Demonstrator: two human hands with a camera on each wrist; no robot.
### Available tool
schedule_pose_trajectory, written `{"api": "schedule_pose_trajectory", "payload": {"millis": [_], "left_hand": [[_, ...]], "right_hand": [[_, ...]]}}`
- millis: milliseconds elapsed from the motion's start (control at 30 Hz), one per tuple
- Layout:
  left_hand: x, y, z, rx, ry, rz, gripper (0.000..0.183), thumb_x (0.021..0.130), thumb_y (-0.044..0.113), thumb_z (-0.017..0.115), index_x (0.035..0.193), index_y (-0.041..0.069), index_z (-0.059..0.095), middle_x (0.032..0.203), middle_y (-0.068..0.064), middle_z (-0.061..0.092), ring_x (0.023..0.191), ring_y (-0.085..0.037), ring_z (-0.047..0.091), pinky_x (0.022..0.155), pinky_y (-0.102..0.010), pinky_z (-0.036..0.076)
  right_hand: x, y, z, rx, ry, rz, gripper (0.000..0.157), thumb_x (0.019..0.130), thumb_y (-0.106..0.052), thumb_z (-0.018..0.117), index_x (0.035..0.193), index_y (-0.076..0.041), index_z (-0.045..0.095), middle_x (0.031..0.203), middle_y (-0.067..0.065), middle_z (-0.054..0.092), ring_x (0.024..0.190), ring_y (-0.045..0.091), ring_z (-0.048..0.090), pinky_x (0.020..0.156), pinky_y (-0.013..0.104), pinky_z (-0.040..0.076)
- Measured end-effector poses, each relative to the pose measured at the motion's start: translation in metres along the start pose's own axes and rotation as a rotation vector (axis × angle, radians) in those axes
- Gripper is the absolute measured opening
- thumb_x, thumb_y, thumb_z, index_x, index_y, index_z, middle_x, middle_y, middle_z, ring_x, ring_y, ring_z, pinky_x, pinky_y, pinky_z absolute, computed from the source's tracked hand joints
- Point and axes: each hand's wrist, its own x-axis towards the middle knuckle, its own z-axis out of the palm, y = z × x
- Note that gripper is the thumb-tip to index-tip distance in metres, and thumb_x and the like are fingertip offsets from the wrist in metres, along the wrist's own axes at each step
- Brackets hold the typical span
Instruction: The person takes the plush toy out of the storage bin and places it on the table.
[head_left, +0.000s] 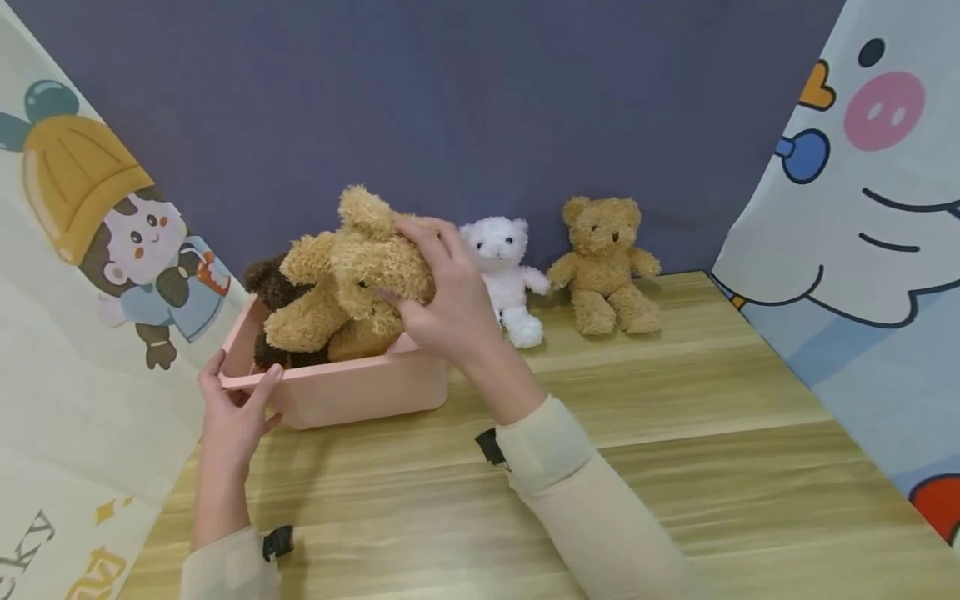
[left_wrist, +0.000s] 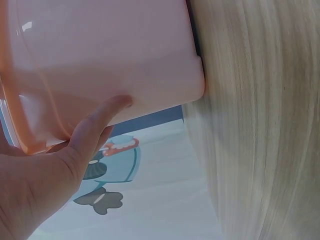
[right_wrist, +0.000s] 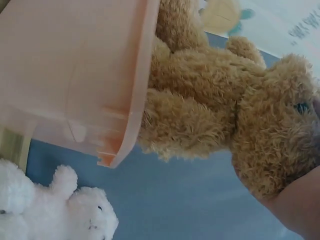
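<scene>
As the left hand (head_left: 234,417) grips a corner of a pink rectangular plastic bin (head_left: 360,392), the right hand (head_left: 456,307) clasps a fuzzy tan teddy bear (head_left: 375,262) by its head, lower body inside.

**Wood-grain surface (head_left: 720,450) carries things along its back**

A pink bin (head_left: 367,392) stands on the left. Right of it sits a white teddy bear (head_left: 507,287); farther right, a tan teddy bear (head_left: 604,265) sits upright near the far edge.

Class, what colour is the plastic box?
Pale pink; the box shows best in the head view.
</scene>
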Motion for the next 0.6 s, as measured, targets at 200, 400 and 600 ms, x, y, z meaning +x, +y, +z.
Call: {"api": "schedule_pose_trajectory", "payload": {"millis": [200,400,600], "left_hand": [[-0.002,0.002,0.002,0.004,0.004,0.004,0.099,0.102,0.048,0.068,0.167,0.044,-0.006,0.178,-0.02,0.013,0.159,-0.039,0.031,0.107,-0.064,0.044],[-0.001,0.005,0.003,0.007,0.003,0.01,0.099,0.101,0.05,0.067,0.167,0.045,-0.007,0.178,-0.02,0.015,0.159,-0.038,0.031,0.11,-0.066,0.042],[0.0,0.003,0.001,-0.004,-0.002,0.021,0.099,0.102,0.049,0.068,0.166,0.045,-0.007,0.178,-0.02,0.013,0.159,-0.038,0.03,0.111,-0.067,0.04]], "right_hand": [[-0.029,0.005,-0.021,0.132,0.292,-0.224,0.072,0.081,-0.001,0.087,0.145,-0.006,0.056,0.145,0.019,0.054,0.132,0.032,0.058,0.115,0.041,0.053],[-0.055,0.002,-0.057,0.158,0.429,-0.321,0.069,0.074,0.006,0.089,0.136,0.001,0.059,0.136,0.028,0.057,0.132,0.034,0.057,0.122,0.047,0.046],[-0.072,0.003,-0.089,0.134,0.471,-0.329,0.066,0.071,0.008,0.089,0.131,0.006,0.061,0.132,0.027,0.061,0.13,0.029,0.056,0.12,0.046,0.045]]}}
